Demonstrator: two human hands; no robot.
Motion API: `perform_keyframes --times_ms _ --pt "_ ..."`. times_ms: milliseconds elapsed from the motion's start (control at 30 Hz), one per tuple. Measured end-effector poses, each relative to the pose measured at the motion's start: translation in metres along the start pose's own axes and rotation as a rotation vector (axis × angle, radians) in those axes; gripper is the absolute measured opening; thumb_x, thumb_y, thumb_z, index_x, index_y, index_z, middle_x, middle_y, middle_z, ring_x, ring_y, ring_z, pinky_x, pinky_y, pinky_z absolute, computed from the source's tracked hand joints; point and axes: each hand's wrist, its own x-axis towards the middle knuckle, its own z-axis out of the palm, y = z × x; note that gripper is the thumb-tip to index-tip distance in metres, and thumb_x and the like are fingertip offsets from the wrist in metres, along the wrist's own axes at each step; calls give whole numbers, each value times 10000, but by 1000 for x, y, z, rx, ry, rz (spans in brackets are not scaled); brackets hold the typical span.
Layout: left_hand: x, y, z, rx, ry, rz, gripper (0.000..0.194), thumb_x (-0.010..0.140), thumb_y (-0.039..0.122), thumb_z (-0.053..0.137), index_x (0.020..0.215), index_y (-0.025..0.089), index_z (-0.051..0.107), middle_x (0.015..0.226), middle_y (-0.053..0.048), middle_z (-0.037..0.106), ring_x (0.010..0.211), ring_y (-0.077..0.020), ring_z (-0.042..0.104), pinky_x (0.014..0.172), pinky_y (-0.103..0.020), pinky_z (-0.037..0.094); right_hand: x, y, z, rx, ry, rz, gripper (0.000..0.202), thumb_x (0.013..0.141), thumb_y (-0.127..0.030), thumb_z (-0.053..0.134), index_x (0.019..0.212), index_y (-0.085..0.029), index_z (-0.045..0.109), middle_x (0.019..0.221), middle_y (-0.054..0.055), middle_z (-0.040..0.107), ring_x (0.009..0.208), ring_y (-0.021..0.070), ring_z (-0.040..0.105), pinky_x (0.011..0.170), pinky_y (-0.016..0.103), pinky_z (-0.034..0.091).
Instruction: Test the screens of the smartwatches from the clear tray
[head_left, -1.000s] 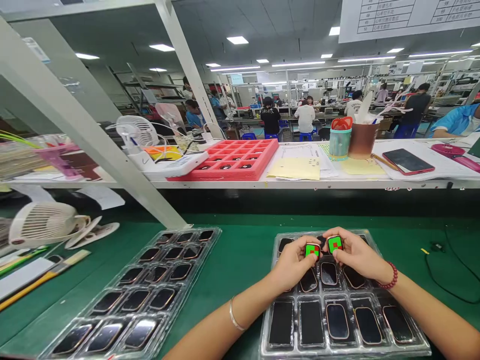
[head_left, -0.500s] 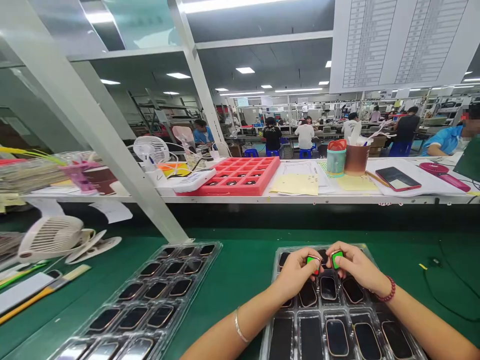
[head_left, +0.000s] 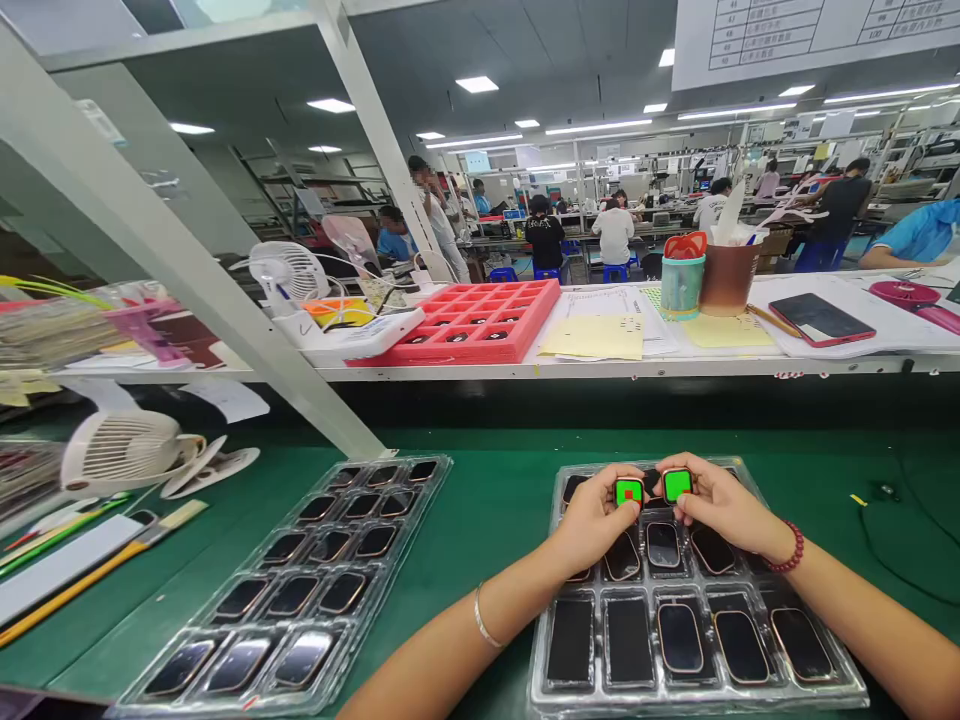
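Observation:
My left hand [head_left: 596,515] grips a small square watch [head_left: 628,492] whose lit screen is green with a red patch. Beside it, my right hand [head_left: 720,500] holds a second watch [head_left: 677,485] with a green screen, a little red showing near the thumb. Both hands are above the far part of a clear plastic tray [head_left: 536,640], whose compartments hold dark-screened watches such as this one [head_left: 680,638]. Two compartments at the front left of that tray show flat black inside. Another clear tray [head_left: 397,560] of dark-screened watches lies to the left.
A slanted white post [head_left: 300,400] rises behind the left tray. White fans, one of them here [head_left: 124,450], and a brush [head_left: 161,530] lie at the far left. The raised shelf carries a red foam tray [head_left: 487,345], cups and a phone [head_left: 821,318]. A thin cable [head_left: 877,560] runs at right.
The camera view has tilted down slightly. Both watch screens now face the camera more fully, and the red patch on the left one looks more central. Both hands keep their holds.

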Motion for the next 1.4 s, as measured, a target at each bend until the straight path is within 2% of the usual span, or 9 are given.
perform_keyframes --times_ms 133,300,500,667,867,1100,1200,1267,1400 --pt "-1 0 0 20 -4 7 336 717 163 627 1046 152 559 937 -75 630 887 -192 591 777 -294 459 -1 -2 0 -16 -6 -16 327 808 -181 534 1132 -193 496 976 51 579 694 139 584 627 281 502" --pt "-2 2 0 5 -18 -6 325 743 191 609 1062 152 555 992 -91 617 918 -209 590 736 -287 473 -2 -4 0 -33 -31 -60 372 791 -151 575 1151 -200 494 1057 69 591 989 210 574 824 335 498" --pt "-1 -1 -1 27 -7 -6 446 715 225 673 1136 167 535 993 -84 625 928 -212 591 802 -309 464 -2 -1 0 -46 -50 -71 390 807 -149 566 1183 -213 484 1117 71 580 1063 229 556 902 379 482" --pt "1 -2 -3 -2 -12 -24 333 776 313 621 1068 161 575 977 -88 626 897 -213 595 712 -284 471 -2 1 -1 -65 -43 -55 392 810 -130 554 1187 -215 487 1125 68 573 1032 226 565 899 386 487" --pt "1 -4 -3 49 -2 -16 455 721 154 615 1167 172 523 978 -76 631 946 -218 593 806 -306 466 -1 1 0 -28 -50 -60 397 793 -78 521 1166 -213 499 1150 64 569 1035 208 565 863 341 495" --pt "3 -1 -2 -17 18 -34 374 746 194 594 1115 152 546 985 -88 639 921 -209 587 761 -294 471 0 3 0 -7 -58 -60 447 764 -39 478 1173 -216 508 1145 60 568 1001 191 569 837 319 501" --pt "3 0 -2 -12 39 -29 468 711 138 606 1169 162 511 1005 -78 630 932 -195 578 766 -276 459 -1 3 0 -5 -56 -77 450 763 -46 486 1179 -215 507 1170 67 554 1000 191 561 828 316 501" --pt "2 1 -3 -2 40 -26 474 708 130 606 1171 161 508 994 -74 626 917 -186 576 765 -272 454 -1 2 0 -15 -55 -67 421 784 -66 482 1178 -211 510 1139 68 565 903 172 588 777 305 513" --pt "1 1 -3 -8 9 -17 323 745 192 594 1060 129 557 887 -71 622 828 -175 575 716 -273 459 -1 2 -2 -28 -56 -33 390 813 -92 456 1182 -201 520 1048 62 590 697 128 600 655 282 521"
